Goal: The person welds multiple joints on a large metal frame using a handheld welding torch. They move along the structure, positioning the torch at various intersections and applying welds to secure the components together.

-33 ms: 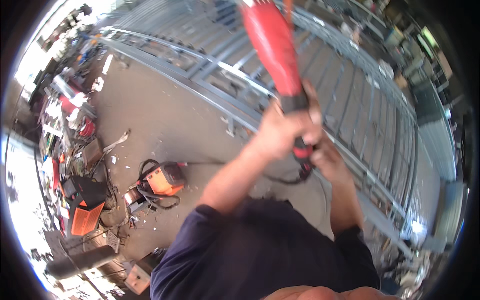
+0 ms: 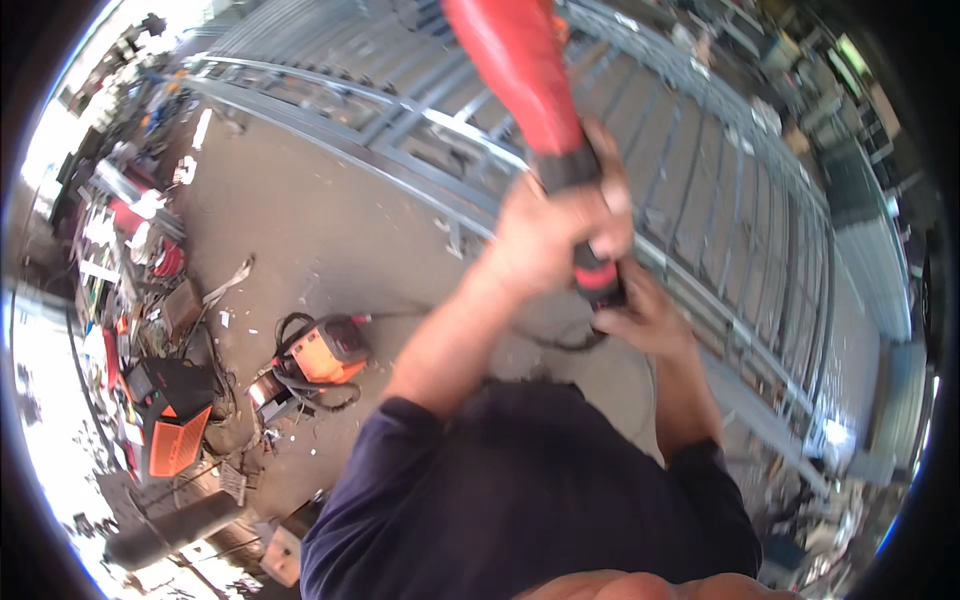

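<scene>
Near the top centre, the long red-and-black tool [image 2: 520, 80] has shifted slightly left, the left hand [image 2: 555, 228] gripping it, the right hand [image 2: 648, 308] curled round its lower end.

Strong white light pours in along the left edge, burning out much of that side and leaving the clutter [image 2: 178, 308] patchy with glare. The floor [image 2: 310, 220] sits in softer, duller light. Highlights streak the metal frame [image 2: 455, 122]; a bluish-white bright spot [image 2: 836, 432] flares at lower right. Blur softens the hands [image 2: 545, 230] and red tool [image 2: 525, 75]. Straight edges bow toward a black, blue-fringed rim.
</scene>
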A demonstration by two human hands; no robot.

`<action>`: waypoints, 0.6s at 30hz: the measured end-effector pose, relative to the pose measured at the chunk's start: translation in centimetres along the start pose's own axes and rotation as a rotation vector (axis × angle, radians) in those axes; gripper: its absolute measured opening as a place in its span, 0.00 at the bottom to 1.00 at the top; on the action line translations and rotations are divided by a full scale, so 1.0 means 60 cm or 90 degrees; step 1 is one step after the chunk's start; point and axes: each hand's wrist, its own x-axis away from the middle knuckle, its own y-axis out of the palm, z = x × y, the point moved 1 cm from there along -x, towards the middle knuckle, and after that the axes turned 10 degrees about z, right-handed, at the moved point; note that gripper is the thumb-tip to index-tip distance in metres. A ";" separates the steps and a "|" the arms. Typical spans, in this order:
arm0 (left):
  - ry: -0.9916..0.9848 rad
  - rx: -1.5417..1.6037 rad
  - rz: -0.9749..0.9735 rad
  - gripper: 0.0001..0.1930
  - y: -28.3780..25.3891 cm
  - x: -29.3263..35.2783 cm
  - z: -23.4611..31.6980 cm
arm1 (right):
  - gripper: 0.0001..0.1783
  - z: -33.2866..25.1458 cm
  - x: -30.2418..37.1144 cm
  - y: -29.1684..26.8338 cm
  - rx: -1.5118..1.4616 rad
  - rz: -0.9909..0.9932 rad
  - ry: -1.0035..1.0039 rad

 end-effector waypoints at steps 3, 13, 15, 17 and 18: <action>0.045 0.062 -0.087 0.14 0.023 -0.047 0.041 | 0.44 0.070 0.017 0.014 0.099 0.050 0.224; 0.398 -0.321 0.102 0.16 0.026 -0.126 0.049 | 0.25 0.058 0.020 0.011 -0.026 -0.073 0.511; 0.420 -0.355 0.078 0.11 0.025 -0.132 0.043 | 0.27 0.065 0.035 -0.019 -0.059 -0.106 0.452; 0.422 -0.417 0.106 0.11 0.024 -0.142 0.024 | 0.30 0.095 0.053 -0.037 -0.093 -0.104 0.370; 0.402 -0.415 0.130 0.11 0.031 -0.128 0.005 | 0.33 0.110 0.052 -0.045 -0.099 -0.129 0.367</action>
